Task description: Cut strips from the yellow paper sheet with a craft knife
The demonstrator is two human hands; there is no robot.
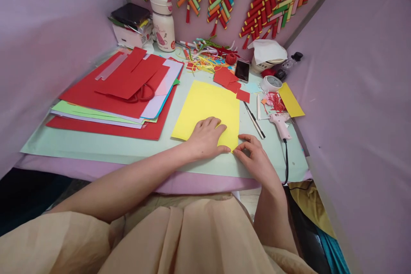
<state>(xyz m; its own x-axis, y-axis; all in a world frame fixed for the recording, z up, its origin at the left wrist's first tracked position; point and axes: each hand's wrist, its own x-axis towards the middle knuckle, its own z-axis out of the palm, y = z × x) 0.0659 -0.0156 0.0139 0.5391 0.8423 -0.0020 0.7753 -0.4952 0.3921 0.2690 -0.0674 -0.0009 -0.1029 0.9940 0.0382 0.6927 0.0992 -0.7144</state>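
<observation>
The yellow paper (208,100) lies long-ways away from the person, under the spread left hand (208,138). The right hand (255,154), fingers curled, touches its near right corner; pinching or not, can't tell.

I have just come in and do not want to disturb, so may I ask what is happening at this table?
A person has both hands on or at a yellow sheet lying on the table. The left hand rests palm down on it, while the right hand is at its near right corner; whether it pinches the paper is hard to tell. A glue gun lies to the right, and a pile of coloured paper to the left.
</observation>
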